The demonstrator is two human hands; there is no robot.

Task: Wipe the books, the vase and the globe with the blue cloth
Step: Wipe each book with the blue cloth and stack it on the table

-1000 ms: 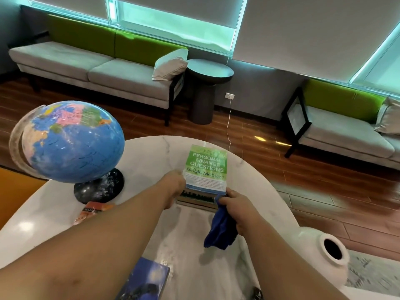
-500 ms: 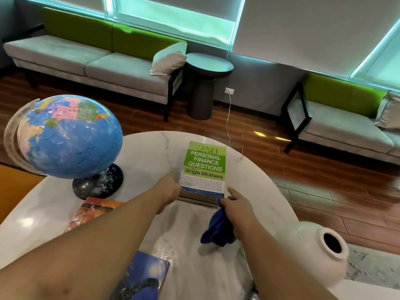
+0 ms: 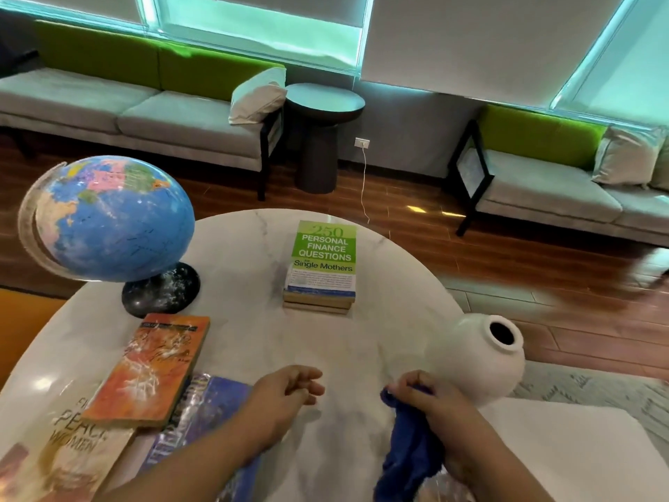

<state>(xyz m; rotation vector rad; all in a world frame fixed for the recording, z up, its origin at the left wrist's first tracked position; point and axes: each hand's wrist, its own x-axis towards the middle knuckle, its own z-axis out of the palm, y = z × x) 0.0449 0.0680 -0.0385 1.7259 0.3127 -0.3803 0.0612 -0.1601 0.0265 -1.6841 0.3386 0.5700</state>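
The green book (image 3: 323, 257) lies face up in the middle of the round white worktop (image 3: 246, 342). It tops a small stack (image 3: 316, 306) of two thinner books, and nothing touches it.

Left of the green book and a little farther back stands the globe (image 3: 108, 219) on its dark speckled base. Nearer than the green book and to its left lies the orange book (image 3: 152, 367), its far corner just beside the globe's base. Its near end rests over a pale book (image 3: 72, 454) and the edge of a blue book (image 3: 213, 403).

Right of the green book and nearer sits the white vase (image 3: 481, 360) at the worktop's edge, its dark mouth turned up and away.

Both hands are well nearer than the green book. The left hand (image 3: 286, 396) hovers over bare marble, slightly to the book's left. Its fingers (image 3: 307, 375) are loosely curled and a little apart, holding nothing, and its forearm crosses the blue book.

The right hand (image 3: 441, 411) is nearer than the green book and to its right, just beside the vase; whether it touches the vase cannot be told. Its fingers are curled tight round the bunched top of the cloth (image 3: 409, 451), which hangs down from the fist in a dark blue fold.

Beyond the green book, across the wooden floor, are two grey sofas with green backs and a round dark side table (image 3: 324, 103) between them.
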